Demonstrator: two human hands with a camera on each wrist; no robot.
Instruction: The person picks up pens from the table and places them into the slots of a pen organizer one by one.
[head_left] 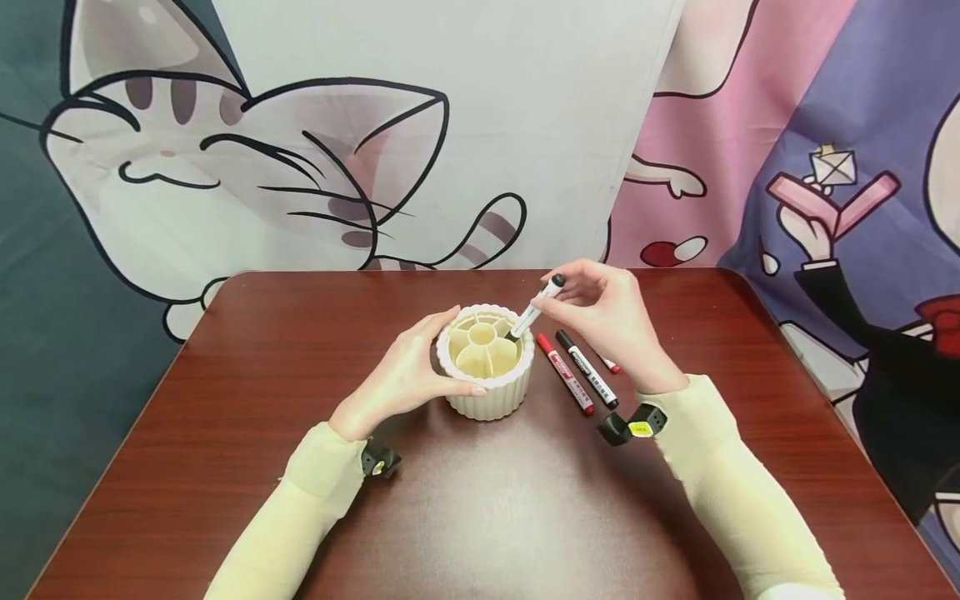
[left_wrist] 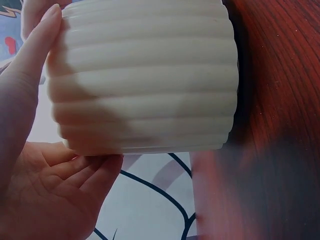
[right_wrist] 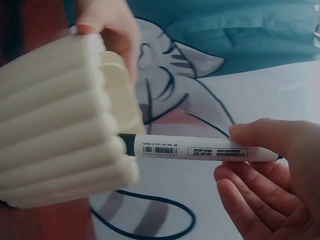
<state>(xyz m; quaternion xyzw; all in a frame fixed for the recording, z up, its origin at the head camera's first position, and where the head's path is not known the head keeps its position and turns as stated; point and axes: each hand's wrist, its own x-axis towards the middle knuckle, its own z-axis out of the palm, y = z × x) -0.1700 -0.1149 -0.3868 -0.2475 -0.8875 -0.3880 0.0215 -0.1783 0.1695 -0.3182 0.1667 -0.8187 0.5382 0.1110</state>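
Observation:
A cream, ribbed pen holder point(head_left: 491, 400) with several inner compartments stands on the table. My left hand point(head_left: 405, 362) grips its left side, thumb across the front and fingers behind. Between thumb and fingers, my right hand point(head_left: 600, 308) pinches a white marker point(right_wrist: 195, 148) with dark ends. The marker slants down, its lower dark end inside the rim at the holder's right side. In the left wrist view the holder's ribbed wall point(left_wrist: 145, 85) fills the middle, and its inside is hidden.
Right of the holder lie a red marker point(head_left: 566, 375) and a black-and-white marker point(head_left: 588, 371), side by side. Another red-ended marker point(head_left: 611, 364) is partly hidden under my right hand. The brown table point(head_left: 300, 333) ends at a cartoon-printed cloth point(head_left: 525, 125) behind.

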